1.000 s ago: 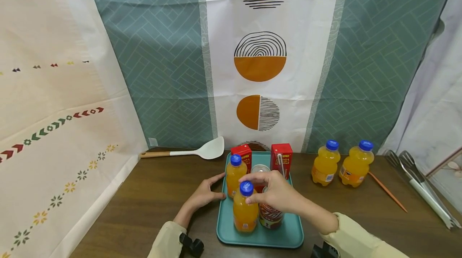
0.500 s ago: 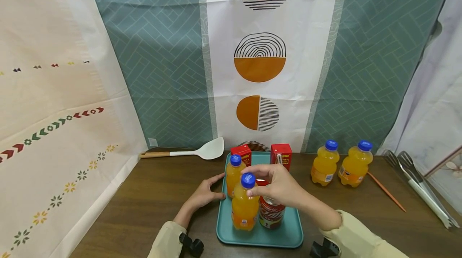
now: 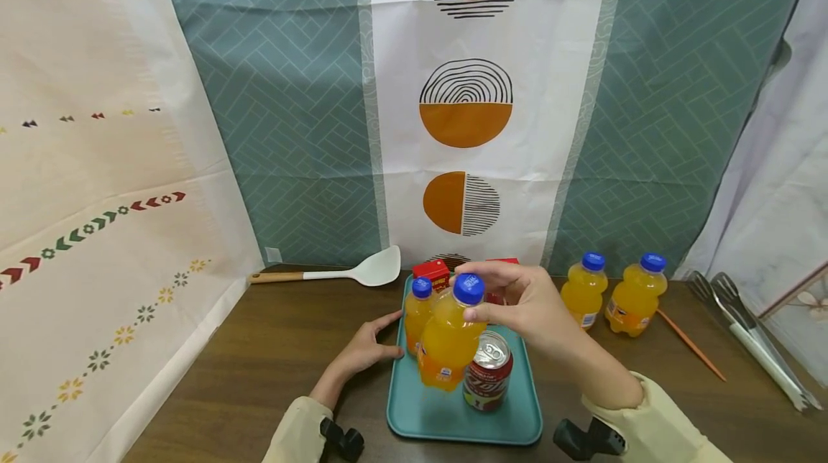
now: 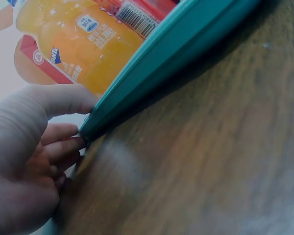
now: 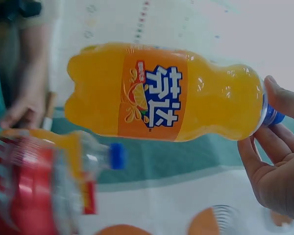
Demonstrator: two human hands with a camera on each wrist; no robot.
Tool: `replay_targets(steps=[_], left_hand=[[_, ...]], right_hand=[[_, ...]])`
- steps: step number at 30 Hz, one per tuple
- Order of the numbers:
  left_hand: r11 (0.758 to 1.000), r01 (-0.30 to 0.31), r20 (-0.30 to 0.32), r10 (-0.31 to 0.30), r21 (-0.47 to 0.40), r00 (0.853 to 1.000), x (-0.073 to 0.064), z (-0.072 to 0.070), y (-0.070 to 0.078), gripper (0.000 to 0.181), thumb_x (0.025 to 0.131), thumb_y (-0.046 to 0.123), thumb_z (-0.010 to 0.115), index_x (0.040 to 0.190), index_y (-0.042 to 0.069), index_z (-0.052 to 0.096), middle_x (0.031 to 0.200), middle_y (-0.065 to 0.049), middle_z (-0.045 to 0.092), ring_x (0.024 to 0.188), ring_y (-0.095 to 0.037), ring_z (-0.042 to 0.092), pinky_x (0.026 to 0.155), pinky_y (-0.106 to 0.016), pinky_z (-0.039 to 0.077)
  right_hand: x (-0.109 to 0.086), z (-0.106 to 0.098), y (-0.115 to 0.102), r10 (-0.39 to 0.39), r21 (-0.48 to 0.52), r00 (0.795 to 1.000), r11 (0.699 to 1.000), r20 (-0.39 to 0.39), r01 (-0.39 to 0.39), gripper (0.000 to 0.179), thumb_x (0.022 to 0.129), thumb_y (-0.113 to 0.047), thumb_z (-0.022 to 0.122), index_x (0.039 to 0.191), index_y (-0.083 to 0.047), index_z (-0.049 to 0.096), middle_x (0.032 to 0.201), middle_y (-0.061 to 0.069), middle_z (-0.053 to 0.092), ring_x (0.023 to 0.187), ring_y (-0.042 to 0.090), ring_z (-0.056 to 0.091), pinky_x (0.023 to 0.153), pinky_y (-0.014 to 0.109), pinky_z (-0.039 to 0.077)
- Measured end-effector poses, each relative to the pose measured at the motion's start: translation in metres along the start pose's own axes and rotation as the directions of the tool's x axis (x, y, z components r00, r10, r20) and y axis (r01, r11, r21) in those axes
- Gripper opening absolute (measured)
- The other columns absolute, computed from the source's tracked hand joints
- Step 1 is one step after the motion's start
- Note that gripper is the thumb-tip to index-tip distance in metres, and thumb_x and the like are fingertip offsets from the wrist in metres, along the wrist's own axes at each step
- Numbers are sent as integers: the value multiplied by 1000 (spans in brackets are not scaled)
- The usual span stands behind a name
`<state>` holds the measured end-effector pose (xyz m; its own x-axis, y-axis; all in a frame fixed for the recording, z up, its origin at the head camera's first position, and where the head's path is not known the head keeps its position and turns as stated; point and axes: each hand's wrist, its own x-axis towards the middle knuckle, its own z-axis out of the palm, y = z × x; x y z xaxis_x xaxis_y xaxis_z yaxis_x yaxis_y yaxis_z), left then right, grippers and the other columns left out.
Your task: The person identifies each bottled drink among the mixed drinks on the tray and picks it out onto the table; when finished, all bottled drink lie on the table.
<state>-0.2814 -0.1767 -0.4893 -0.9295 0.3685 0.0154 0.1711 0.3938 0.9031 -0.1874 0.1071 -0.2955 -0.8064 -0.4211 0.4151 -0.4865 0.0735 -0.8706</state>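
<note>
My right hand (image 3: 517, 298) pinches the blue cap end of an orange soda bottle (image 3: 449, 348), holding it above the teal tray (image 3: 420, 420); in the right wrist view the full bottle (image 5: 152, 93) shows its label. My left hand (image 3: 362, 351) rests against the tray's left edge; in the left wrist view its thumb and fingertips touch the tray rim (image 4: 152, 54). On the tray stand another orange soda bottle (image 3: 417, 315) near that hand, a red-brown soda can (image 3: 488, 377), and two red drink cartons at the back, one carton (image 3: 432, 272) on the left and one mostly behind my right hand.
Two more orange soda bottles (image 3: 584, 287) (image 3: 637, 298) stand on the wooden table right of the tray. An orange stick (image 3: 692, 344) and metal tongs (image 3: 757, 333) lie beyond them. A white spatula (image 3: 375, 269) with a wooden handle lies at the back left.
My right hand has lifted the soda bottle from the tray, up and slightly right, and the bottle now tilts. More of the can's top shows. The left hand stays in place.
</note>
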Motion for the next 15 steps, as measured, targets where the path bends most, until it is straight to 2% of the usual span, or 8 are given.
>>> replay_targets(steps=[3, 6, 10, 15], left_hand=[[1000, 3, -3, -3, 5, 1000, -1, -1, 0, 72, 78, 10, 75, 144, 2, 46, 150, -20, 45, 142, -41, 34, 116, -64, 21], [1000, 5, 2, -5, 9, 1000, -1, -1, 1, 72, 79, 11, 75, 144, 2, 45, 150, -19, 45, 143, -40, 33, 116, -64, 21], [1000, 9, 6, -9, 8, 1000, -1, 0, 3, 73, 79, 11, 75, 145, 2, 45, 151, -19, 44, 143, -40, 33, 116, -64, 21], [1000, 17, 0, -17, 10, 1000, -2, 0, 3, 73, 78, 11, 75, 144, 2, 46, 150, -19, 45, 143, -41, 33, 116, -64, 21]], right_hand=[[2, -11, -12, -107, 11, 994, 994, -14, 107, 38, 85, -2, 71, 122, 3, 64, 109, -12, 74, 95, 9, 72, 77, 27, 60], [3, -22, -24, -171, 14, 984, 985, -49, 172, 37, 85, 2, 70, 121, -3, 67, 112, -9, 74, 100, 8, 71, 81, 24, 58], [1, -37, -35, -181, 4, 977, 983, -112, 183, 39, 84, 8, 68, 120, -4, 67, 113, -5, 74, 100, 10, 71, 82, 22, 58], [-4, -54, -43, -151, -32, 974, 989, -167, 147, 40, 83, 11, 67, 122, 1, 66, 112, -6, 74, 102, 8, 71, 82, 21, 58]])
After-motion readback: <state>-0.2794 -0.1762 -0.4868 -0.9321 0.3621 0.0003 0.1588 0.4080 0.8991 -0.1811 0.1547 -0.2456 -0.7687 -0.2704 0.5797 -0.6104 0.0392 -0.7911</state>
